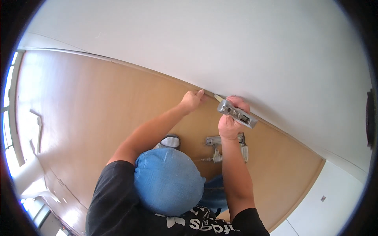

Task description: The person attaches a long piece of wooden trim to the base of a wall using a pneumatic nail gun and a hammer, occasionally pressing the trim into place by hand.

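Note:
My right hand (231, 125) is closed around a silver metal gun-like tool (239, 114) with a slotted body. Its pale narrow tip (217, 97) points at the foot of the white wall, beside a thin brown strip (177, 81) that follows the wall's base. To the left of that tip, my left hand (191, 101) is at the strip with curled fingers and the thumb toward the wall. Whatever lies between those fingers is hidden. Partly behind my right forearm, a nail gun (216, 155) lies on the floor.
Brown smooth flooring (90, 102) stretches left from the white wall (220, 47). My bent blue-jeaned knee (169, 181) is below my hands, with a shoe (171, 141) just beyond it. White panels (334, 196) stand at the lower right. A pale, bent, handle-like piece (38, 131) is at the far left.

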Available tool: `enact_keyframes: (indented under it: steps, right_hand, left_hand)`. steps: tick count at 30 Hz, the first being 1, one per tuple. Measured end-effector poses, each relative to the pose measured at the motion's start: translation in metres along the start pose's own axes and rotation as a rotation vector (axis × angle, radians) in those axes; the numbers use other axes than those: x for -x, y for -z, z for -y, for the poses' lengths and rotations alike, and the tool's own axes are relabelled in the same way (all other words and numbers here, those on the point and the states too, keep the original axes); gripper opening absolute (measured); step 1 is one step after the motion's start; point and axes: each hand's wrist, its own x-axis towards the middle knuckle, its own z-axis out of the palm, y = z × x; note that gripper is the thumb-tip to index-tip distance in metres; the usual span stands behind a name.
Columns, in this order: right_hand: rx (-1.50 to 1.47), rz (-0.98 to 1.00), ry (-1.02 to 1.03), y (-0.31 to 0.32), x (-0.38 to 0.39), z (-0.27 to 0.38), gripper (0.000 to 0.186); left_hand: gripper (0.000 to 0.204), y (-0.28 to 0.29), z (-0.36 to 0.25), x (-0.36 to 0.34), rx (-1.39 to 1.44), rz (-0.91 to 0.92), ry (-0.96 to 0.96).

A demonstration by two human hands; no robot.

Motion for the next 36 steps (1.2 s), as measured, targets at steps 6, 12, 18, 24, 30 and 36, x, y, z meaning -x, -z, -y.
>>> enact_keyframes:
  steps: [6,12,18,24,30,36]
  right_hand:
    - [0.162,0.301,-0.138,0.038,-0.006,0.032,0.028]
    - [0.693,0.133,-0.674,0.232,0.062,0.073,0.035]
    - [1.094,0.008,-0.772,0.426,0.171,0.032,0.047]
    - [1.361,-0.033,-1.025,0.513,0.225,0.02,0.051]
    - [0.675,-0.237,-1.311,0.352,0.188,0.061,0.051]
    - [0.049,-0.797,-1.614,0.23,0.234,0.06,0.057]
  left_hand:
    - [0.058,-0.003,0.052,-0.037,0.28,0.075,-0.127]
    - [0.063,-0.001,0.041,-0.027,0.24,0.078,-0.049]
    - [0.063,0.0,0.046,-0.03,0.162,-0.012,-0.051]
    - [0.06,-0.013,0.032,-0.027,0.103,-0.061,-0.13]
    - [0.057,0.005,0.05,-0.024,0.16,-0.116,-0.122]
    - [0.055,-0.002,0.04,-0.027,0.225,-0.067,-0.113]
